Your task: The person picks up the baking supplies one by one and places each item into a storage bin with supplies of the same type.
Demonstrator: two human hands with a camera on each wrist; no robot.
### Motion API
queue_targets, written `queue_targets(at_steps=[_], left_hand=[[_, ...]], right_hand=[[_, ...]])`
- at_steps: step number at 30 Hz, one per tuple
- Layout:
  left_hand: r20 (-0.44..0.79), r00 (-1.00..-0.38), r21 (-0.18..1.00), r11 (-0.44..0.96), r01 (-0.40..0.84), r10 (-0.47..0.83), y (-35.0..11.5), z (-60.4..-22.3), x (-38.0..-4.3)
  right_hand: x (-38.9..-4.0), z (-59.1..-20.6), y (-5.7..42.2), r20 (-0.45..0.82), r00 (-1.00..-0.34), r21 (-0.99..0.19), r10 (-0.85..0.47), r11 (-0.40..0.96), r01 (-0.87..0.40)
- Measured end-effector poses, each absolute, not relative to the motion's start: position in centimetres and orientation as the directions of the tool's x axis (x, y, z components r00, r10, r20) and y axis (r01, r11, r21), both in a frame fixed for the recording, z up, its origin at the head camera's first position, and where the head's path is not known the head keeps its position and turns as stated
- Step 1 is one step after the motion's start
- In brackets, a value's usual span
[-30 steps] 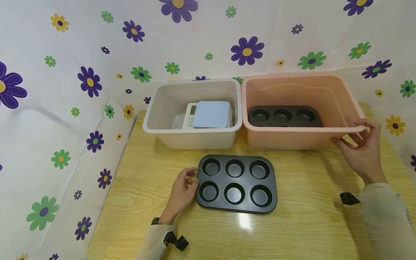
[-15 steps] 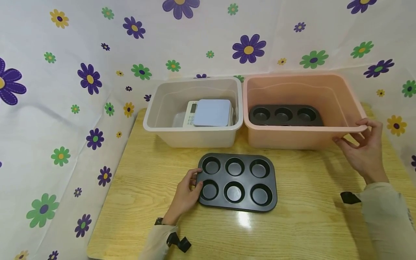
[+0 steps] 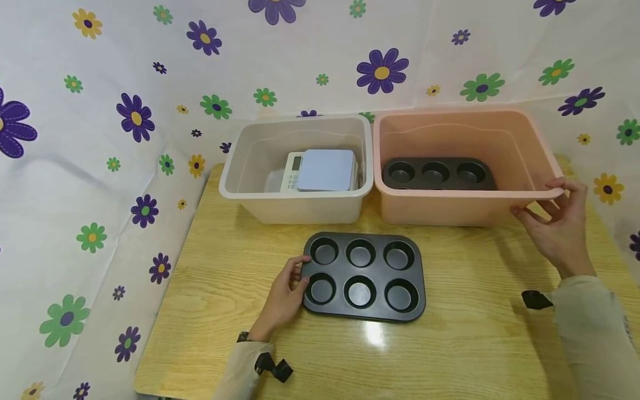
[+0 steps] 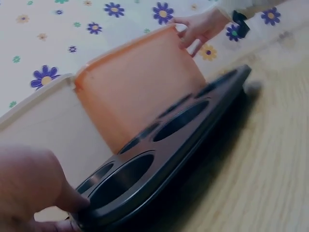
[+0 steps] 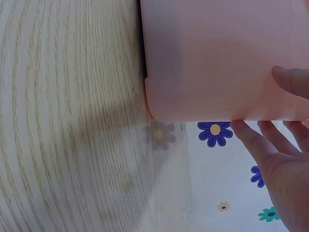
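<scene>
A dark six-cup muffin tin (image 3: 361, 276) lies on the wooden table in the head view. My left hand (image 3: 281, 300) holds its left short edge, the thumb at the front cup and a finger at the back corner. In the left wrist view the thumb rests on the tin's rim (image 4: 159, 179), with a finger at its edge. At the right, my right hand (image 3: 562, 230) grips the front right corner of a pink plastic bin (image 3: 440, 208). The right wrist view has its thumb on one bin wall (image 5: 212, 63) and its fingers along the adjoining side.
Inside the pink bin lies another dark muffin tin (image 3: 435, 171), partly hidden by the front wall. Against that bin's left side stands an off-white bin (image 3: 305, 208) holding a kitchen scale (image 3: 325, 169). Flower-printed cloth (image 3: 290, 55) hangs behind the table (image 3: 475, 333).
My left hand has moved slightly right, from beside the muffin tin to a hold on its left edge. The right hand keeps its grip on the pink bin.
</scene>
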State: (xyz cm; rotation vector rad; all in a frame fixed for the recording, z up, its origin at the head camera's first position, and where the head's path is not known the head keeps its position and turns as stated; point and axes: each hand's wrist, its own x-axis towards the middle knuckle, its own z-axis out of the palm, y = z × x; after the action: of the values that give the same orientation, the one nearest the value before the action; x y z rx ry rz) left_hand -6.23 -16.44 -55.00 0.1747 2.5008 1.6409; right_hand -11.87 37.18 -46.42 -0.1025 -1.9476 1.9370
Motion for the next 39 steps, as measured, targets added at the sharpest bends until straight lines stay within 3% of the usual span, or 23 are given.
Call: queue_targets(at_steps=[7, 18, 32, 39], left_hand=[[-0.145, -0.951, 0.965, 0.250, -0.075, 0.273, -17.0, -52.4, -6.3], [-0.265, -0.870, 0.964, 0.086, -0.253, 0.416, -17.8, -53.0, -6.2], [-0.099, -0.870, 0.986, -0.073, -0.153, 0.484, -18.3, -51.7, -6.1], [-0.055, -0.856, 0.968, -0.182, -0.171, 0.514, -18.4, -50.0, -6.3]], right_hand=[[-11.8, -46.4, 37.3, 0.253, -0.920, -0.965, 0.299, 0.008, -0.263], [-11.8, -46.3, 37.1, 0.237, -0.922, -0.968, 0.305, -0.010, -0.252], [-11.7, -46.3, 37.1, 0.199, -0.929, -0.978, 0.312, -0.002, -0.210], [-11.7, -46.5, 37.1, 0.211, -0.929, -0.972, 0.306, -0.036, -0.232]])
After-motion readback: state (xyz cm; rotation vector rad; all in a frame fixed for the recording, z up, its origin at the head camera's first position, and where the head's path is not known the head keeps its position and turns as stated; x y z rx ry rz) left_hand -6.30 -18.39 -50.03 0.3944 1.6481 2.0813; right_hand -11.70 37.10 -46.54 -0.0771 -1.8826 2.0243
